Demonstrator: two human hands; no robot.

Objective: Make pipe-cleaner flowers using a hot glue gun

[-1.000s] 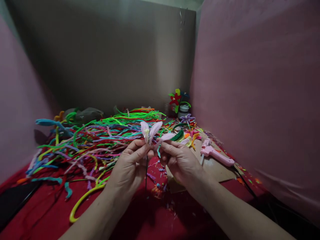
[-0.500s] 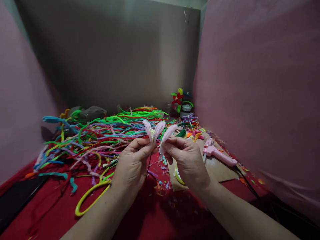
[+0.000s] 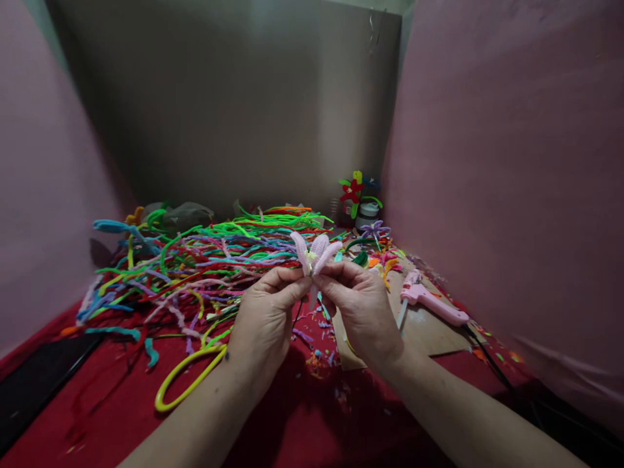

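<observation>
At the centre of the frame, a pale pink fuzzy flower (image 3: 318,246) is standing upright between the two hands, its petals fanning around a yellowish centre (image 3: 311,260). The left hand (image 3: 266,318) is closing thumb and finger on the flower's base, with a thin dark stem (image 3: 298,311) hanging below. The right hand (image 3: 368,315) is pinching the right-hand petal (image 3: 328,256) low down, fingertips nearly meeting the left's. Step in hand looks like petal placing; whether that petal is fixed, I cannot tell. The next move is likely calling for a steady left pinch and even petal spacing. At right of frame, a pink glue gun (image 3: 433,300) is lying on brown board (image 3: 431,335), unheld; at left, fuzzy strips (image 3: 229,257) are covering the desk (image 3: 117,403).
</observation>
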